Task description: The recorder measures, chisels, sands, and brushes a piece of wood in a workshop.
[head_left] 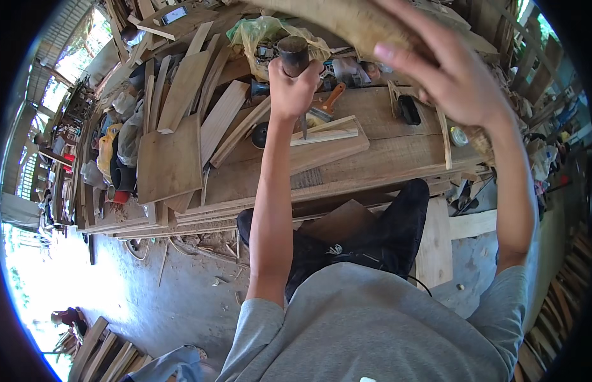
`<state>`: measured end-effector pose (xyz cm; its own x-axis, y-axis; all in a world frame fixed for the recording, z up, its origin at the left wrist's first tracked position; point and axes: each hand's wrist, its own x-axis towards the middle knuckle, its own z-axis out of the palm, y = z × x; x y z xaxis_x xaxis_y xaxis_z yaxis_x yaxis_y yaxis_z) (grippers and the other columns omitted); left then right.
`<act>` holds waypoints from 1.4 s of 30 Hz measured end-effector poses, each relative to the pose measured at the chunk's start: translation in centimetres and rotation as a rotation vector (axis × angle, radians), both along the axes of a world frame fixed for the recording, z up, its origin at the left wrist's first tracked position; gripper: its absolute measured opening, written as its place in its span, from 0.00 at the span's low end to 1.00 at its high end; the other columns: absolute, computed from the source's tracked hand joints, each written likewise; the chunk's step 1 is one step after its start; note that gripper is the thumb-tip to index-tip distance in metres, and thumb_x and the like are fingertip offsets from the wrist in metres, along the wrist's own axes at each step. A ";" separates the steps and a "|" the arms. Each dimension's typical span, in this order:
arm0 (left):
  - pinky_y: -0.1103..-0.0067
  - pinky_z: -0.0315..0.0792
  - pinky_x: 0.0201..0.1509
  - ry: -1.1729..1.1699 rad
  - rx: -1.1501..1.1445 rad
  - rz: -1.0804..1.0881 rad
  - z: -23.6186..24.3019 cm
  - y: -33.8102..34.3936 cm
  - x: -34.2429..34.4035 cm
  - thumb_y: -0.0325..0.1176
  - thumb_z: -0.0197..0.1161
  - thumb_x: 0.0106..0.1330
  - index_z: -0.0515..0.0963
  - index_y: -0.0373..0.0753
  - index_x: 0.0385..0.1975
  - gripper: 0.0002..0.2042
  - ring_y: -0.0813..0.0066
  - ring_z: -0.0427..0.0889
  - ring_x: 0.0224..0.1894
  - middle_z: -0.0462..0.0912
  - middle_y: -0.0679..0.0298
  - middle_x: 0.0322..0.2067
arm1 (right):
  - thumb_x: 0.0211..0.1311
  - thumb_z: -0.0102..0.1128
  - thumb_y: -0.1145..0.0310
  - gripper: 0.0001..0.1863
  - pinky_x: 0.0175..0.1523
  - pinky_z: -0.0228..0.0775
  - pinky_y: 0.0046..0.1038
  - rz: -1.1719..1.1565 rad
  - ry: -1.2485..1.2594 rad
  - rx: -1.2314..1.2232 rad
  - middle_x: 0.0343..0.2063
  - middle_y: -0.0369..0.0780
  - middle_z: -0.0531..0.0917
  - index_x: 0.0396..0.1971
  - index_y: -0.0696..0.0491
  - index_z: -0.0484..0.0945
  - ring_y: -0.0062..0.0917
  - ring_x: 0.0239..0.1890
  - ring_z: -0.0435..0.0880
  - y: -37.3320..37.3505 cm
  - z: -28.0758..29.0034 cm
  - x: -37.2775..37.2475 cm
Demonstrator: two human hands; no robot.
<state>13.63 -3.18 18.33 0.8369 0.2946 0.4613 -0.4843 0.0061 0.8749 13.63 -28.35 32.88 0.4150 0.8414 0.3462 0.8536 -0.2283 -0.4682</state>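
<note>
My left hand [291, 92] is wrapped round the dark handle of a chisel [294, 56], held upright. Below the fist its narrow blade points down at a pale wooden strip [334, 135], which lies along a wooden board [331, 154] on the bench. Whether the tip touches the wood, I cannot tell. My right hand [458, 79] is raised at the upper right, gripping a thick, curved wooden club [340, 19], blurred. One end of the club shows past the wrist; the other runs off the top edge.
Around the hands on the plank bench [397, 143] lie a paintbrush [331, 102], a black block-like thing [409, 109], a round tin [459, 136] and a plastic bag [264, 41] of small items. Loose boards [172, 156] are piled at the left. Shavings litter the floor [188, 286].
</note>
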 end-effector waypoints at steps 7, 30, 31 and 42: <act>0.80 0.65 0.25 -0.034 0.055 0.004 -0.4 -0.3 0.4 0.25 0.67 0.64 0.74 0.36 0.17 0.13 0.88 0.71 0.21 0.76 0.75 0.16 | 0.85 0.54 0.54 0.43 0.36 0.91 0.31 0.659 -0.498 0.596 0.64 0.56 0.80 0.87 0.49 0.42 0.20 0.24 0.86 2.9 0.1 2.2; 0.82 0.64 0.26 -0.132 0.054 -0.077 -0.5 -1.4 0.1 0.25 0.67 0.66 0.77 0.34 0.22 0.10 0.90 0.68 0.22 0.76 0.77 0.18 | 0.78 0.66 0.59 0.39 0.68 0.77 0.41 -0.080 0.076 0.101 0.70 0.47 0.80 0.83 0.46 0.61 0.38 0.62 0.87 -2.4 -6.7 -1.8; 0.82 0.65 0.26 -0.047 0.104 -0.067 -0.6 -1.0 -0.4 0.25 0.68 0.66 0.79 0.34 0.25 0.08 0.89 0.71 0.22 0.78 0.75 0.19 | 0.77 0.66 0.59 0.40 0.70 0.75 0.41 -0.105 0.011 0.204 0.71 0.48 0.79 0.83 0.47 0.60 0.40 0.65 0.85 -2.8 -8.0 -1.8; 0.82 0.60 0.28 -0.014 -0.021 -0.113 -3.0 -1.1 -7.7 0.15 0.66 0.63 0.67 0.37 0.22 0.15 0.86 0.64 0.24 0.67 0.74 0.20 | 0.74 0.68 0.53 0.39 0.64 0.76 0.49 -0.807 0.278 -0.358 0.64 0.51 0.83 0.80 0.39 0.64 0.50 0.62 0.85 -5.5 -27.5 1.9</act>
<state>5.98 -4.27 15.29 0.8589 0.2086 0.4678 -0.4916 0.0795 0.8672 15.54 -33.89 5.36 0.9510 0.2992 -0.0783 0.2409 -0.8754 -0.4191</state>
